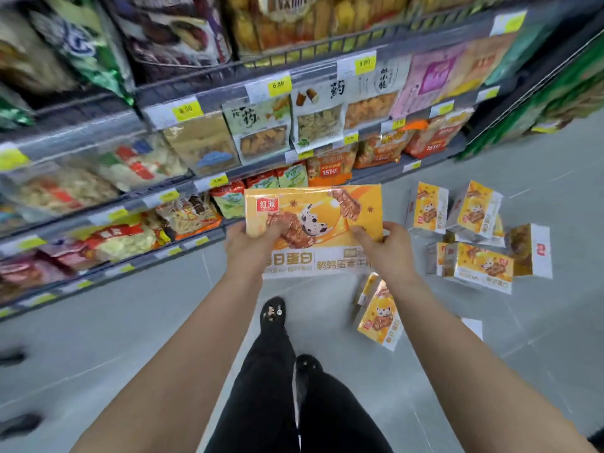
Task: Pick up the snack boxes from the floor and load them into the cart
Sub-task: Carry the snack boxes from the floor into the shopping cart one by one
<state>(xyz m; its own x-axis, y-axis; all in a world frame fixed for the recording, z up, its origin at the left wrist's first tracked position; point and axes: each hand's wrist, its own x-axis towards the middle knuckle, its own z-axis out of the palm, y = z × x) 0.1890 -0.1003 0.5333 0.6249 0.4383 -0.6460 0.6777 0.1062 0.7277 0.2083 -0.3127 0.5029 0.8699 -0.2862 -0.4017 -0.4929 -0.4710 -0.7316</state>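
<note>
One orange snack box [313, 210] is held up above the grey floor [130, 322], printed face toward the camera. The left hand [248, 253] grips its left edge, thumb curled onto the front. The right hand [382, 253] grips its right edge the same way. A heap of matching boxes [477, 237] lies on the tiles to the right of the held box. Another box [379, 317] lies below it, and stocked shelves [196, 178] stand behind it.

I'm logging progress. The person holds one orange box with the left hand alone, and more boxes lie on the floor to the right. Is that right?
Not quite. The head view shows both hands on the box: the left hand grips its left edge and the right hand its right edge. More boxes do lie on the floor to the right.
</note>
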